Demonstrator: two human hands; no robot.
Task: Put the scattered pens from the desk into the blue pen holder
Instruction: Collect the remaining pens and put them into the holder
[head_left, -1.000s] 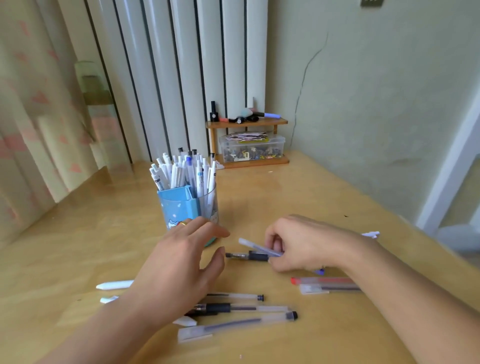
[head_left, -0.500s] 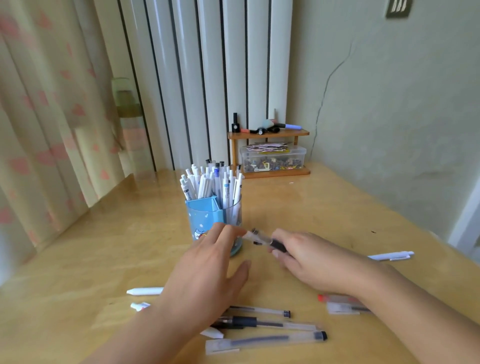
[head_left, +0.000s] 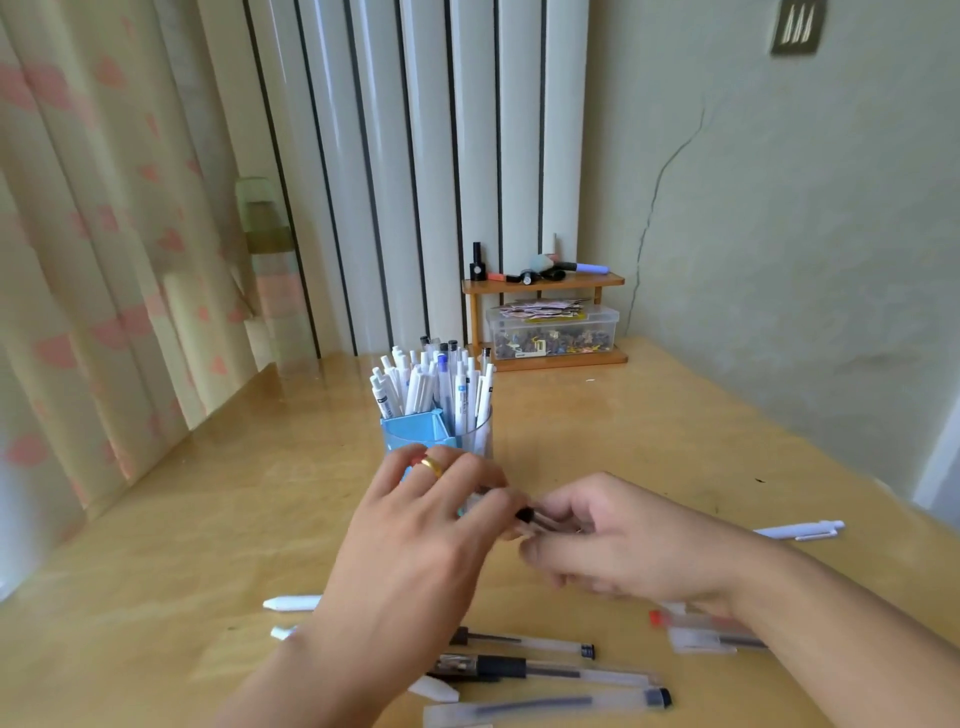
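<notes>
Both hands (head_left: 524, 525) apparently on 1 pen (head_left: 540, 519)

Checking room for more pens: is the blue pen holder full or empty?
Nearly full: the blue pen holder stands upright on the desk, packed with white pens rising above its rim.

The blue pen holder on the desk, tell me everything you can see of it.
The blue pen holder stands upright on the wooden desk, past the hands. It looks like plastic: an angular light-blue section at front left joined to a clear rounded one on the right. It is packed with mostly white pens, caps up. The left hand hides its lower part; contact is unclear.
</notes>
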